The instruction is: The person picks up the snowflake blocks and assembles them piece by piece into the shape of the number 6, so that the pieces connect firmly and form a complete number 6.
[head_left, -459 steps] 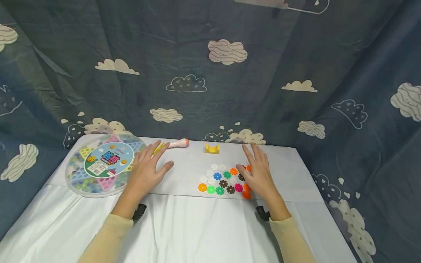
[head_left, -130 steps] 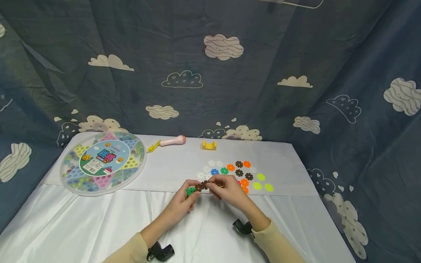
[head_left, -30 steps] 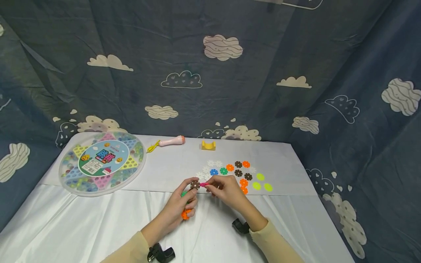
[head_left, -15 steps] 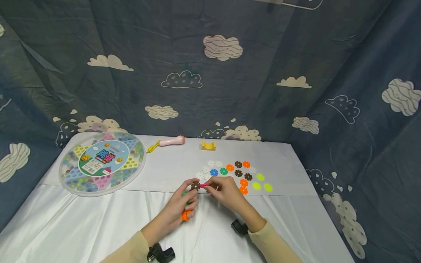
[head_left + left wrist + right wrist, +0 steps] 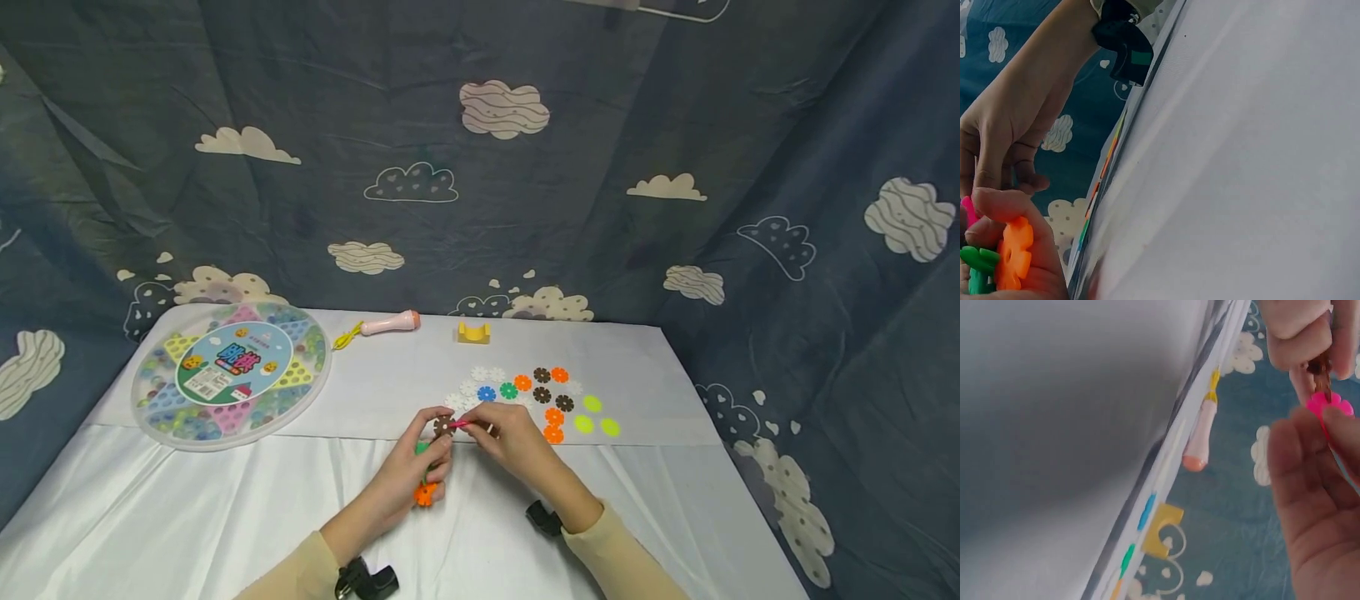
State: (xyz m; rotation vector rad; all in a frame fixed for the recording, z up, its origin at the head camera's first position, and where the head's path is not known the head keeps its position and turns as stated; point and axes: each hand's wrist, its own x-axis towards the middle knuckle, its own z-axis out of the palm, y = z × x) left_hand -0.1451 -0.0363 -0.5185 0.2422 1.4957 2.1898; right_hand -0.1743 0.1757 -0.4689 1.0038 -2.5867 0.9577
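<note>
A dark curtain (image 5: 570, 250) printed with clouds backs the scene, and in front of it stands the desk (image 5: 637, 358) under a white cloth. On the person's left lies a round clear case (image 5: 232, 375) with a bright label. The left hand (image 5: 401, 473) has its grip curled round a small group of notched plastic pieces; the right hand (image 5: 521, 442) pinches one more. A pale pink wand (image 5: 388, 323) with a yellow strap lies just beside the case, and a yellow block (image 5: 473, 335) with a scooped top sits well apart from it. Loose discs (image 5: 542, 392) are spread beyond the right hand, with yellow-green discs (image 5: 592, 404) at their outer side.

In the left hand, a brown disc (image 5: 441, 423) is at the fingertips, green discs (image 5: 979, 257) are lower down, and an orange disc (image 5: 1017, 250) is by the lower fingers. The change is the pink disc (image 5: 1337, 402): seconds ago it lay on the desk, and now it meets the brown edge. That makes it the newest piece brought to the group, though fingers hide whether the notches have engaged.
</note>
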